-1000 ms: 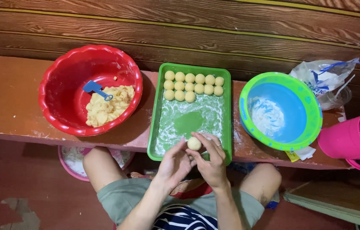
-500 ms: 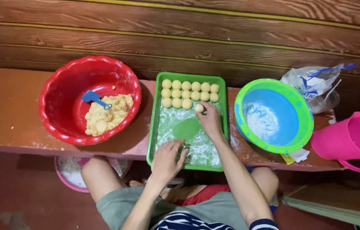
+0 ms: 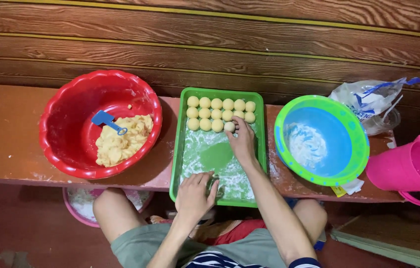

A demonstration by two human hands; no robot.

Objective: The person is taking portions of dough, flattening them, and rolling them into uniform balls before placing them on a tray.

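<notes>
A green tray [image 3: 177, 149] dusted with flour lies on the bench, with several pale yellow dough balls [image 3: 205, 113] in rows at its far end. My right hand [image 3: 242, 140] reaches up the tray and its fingertips rest on one dough ball [image 3: 229, 127] at the end of the third row. My left hand [image 3: 195, 193] lies curled on the tray's near edge, knuckles up, with nothing seen in it.
A red bowl [image 3: 66, 144] at the left holds yellow dough and a blue scoop [image 3: 107, 120]. To the right stands a blue bowl with a green rim [image 3: 356, 149] holding flour, then a plastic bag [image 3: 369, 99] and a pink bucket [image 3: 411, 168]. A pink bowl [image 3: 78, 208] sits under the bench.
The two hands held a dough ball together near the tray's front. The right hand then carried it up the tray to the rows, and the left hand dropped to the near edge.
</notes>
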